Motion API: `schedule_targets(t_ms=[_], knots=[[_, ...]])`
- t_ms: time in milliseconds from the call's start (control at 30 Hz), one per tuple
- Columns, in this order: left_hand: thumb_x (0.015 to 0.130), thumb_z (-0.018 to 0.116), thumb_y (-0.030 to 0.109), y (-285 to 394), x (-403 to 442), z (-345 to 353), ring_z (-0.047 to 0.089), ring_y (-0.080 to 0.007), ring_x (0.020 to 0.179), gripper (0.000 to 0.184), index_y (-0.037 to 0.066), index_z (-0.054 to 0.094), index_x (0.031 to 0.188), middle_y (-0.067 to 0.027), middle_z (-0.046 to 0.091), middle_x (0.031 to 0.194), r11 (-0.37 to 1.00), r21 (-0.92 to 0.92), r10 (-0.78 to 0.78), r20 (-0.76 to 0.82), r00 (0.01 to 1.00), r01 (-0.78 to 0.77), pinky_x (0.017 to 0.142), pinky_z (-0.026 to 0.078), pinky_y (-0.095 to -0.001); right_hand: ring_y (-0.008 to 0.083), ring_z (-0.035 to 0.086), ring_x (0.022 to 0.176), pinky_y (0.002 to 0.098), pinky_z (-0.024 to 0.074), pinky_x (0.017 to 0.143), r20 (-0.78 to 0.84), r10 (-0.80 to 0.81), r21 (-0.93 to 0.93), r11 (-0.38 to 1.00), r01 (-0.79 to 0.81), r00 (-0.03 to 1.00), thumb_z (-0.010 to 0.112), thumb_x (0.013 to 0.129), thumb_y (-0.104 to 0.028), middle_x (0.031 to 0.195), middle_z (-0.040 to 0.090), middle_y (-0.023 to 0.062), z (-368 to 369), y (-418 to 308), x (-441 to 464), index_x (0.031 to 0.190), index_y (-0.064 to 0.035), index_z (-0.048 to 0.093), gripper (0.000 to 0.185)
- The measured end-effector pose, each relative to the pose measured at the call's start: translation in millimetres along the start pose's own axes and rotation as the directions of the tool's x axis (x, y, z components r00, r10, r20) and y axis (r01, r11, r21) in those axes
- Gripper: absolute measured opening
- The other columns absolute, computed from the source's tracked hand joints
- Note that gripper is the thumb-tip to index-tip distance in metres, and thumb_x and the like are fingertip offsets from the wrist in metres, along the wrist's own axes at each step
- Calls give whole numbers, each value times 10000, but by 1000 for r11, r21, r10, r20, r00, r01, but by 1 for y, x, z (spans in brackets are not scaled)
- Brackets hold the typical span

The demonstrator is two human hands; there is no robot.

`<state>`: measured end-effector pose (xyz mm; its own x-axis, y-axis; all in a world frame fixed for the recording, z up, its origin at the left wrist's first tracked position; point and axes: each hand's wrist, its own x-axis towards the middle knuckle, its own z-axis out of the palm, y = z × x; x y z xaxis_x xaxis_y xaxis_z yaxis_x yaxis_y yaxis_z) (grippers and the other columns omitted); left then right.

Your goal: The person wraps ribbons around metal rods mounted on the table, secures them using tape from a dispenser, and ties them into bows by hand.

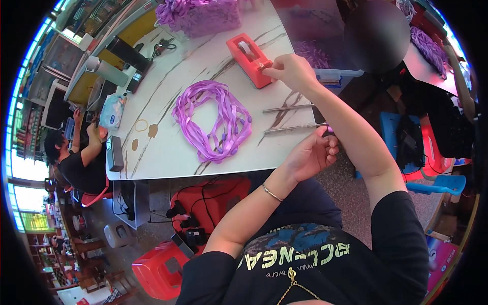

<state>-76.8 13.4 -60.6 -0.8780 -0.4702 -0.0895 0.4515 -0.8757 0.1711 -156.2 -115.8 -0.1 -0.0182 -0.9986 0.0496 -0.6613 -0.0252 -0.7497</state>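
Purple strap bundle [238,127]: lies on the desk [168,157], gathered into a loose ring; that gathering looks done, but no tape shows around it.
Tub of straps [213,25]: full at the desk's far side; whether these are finished, I cannot tell.
Right hand [294,72]: arm stretched forward, thumb and forefinger at the red tape dispenser's [252,67] cutting end; any grip on tape is unclear.
Left hand [309,156]: palm upward, fingers curled, near metal rods [291,108]; cannot tell if grasping.

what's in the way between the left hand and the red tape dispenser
Two thin metal rods cross the straight line between the left hand and the red tape dispenser; the right hand is also at the dispenser's near end.
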Motion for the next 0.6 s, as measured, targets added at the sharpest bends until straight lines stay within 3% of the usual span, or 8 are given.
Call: schedule_targets(t_ms=[33, 267, 333, 400, 500, 600], knots=[[847, 472, 116, 0, 0, 1, 486, -147, 752, 245, 125, 369, 1069, -27, 482, 816, 1000, 0, 3, 6, 1000, -3, 646, 424, -258, 163, 599, 628, 305, 446, 607, -3, -25, -98, 995, 25, 1000, 666, 752, -308, 694, 655, 47, -3, -3, -1, 730, -51, 658, 258], [833, 468, 100, 0, 0, 3, 483, -142, 757, 242, 137, 364, 1048, -23, 490, 830, 1000, 2, 2, 11, 1000, -2, 650, 424, -255, 200, 619, 652, 332, 463, 589, 28, -77, -323, 943, 81, 997, 664, 717, -301, 667, 651, 35, -13, -11, 8, 710, -72, 653, 229], [831, 469, 98, -1, 1, 2, 483, -142, 761, 247, 146, 354, 1044, -24, 492, 835, 1000, -1, 10, 13, 1000, -10, 652, 425, -256, 180, 627, 648, 314, 480, 600, 58, -27, -472, 880, 51, 998, 696, 696, -331, 629, 639, 1, -15, -3, 12, 691, -137, 660, 198], [829, 469, 95, 0, 1, 2, 484, -143, 764, 253, 154, 343, 1041, -25, 495, 841, 1000, 10, 9, 26, 1000, -9, 653, 425, -258, 163, 620, 633, 304, 472, 605, 116, -28, -421, 904, 75, 993, 695, 698, -340, 633, 640, 8, -21, 20, 11, 705, -108, 660, 235], [823, 468, 84, -3, -1, -1, 482, -142, 766, 273, 166, 322, 1038, -27, 485, 839, 1000, -25, -4, -23, 1000, 3, 656, 425, -259, 94, 549, 615, 251, 414, 583, 409, -125, 10, 991, 132, 904, 629, 781, -264, 628, 606, 40, -34, 44, -4, 714, -8, 621, 264], [818, 464, 70, -1, 1, 0, 477, -141, 757, 269, 165, 324, 1027, -28, 472, 835, 1000, -18, -7, -2, 1000, 7, 657, 424, -259, 91, 532, 614, 251, 408, 584, 508, -96, 81, 995, 63, 856, 627, 787, -237, 630, 580, 26, -52, 48, -22, 718, -13, 611, 235]])
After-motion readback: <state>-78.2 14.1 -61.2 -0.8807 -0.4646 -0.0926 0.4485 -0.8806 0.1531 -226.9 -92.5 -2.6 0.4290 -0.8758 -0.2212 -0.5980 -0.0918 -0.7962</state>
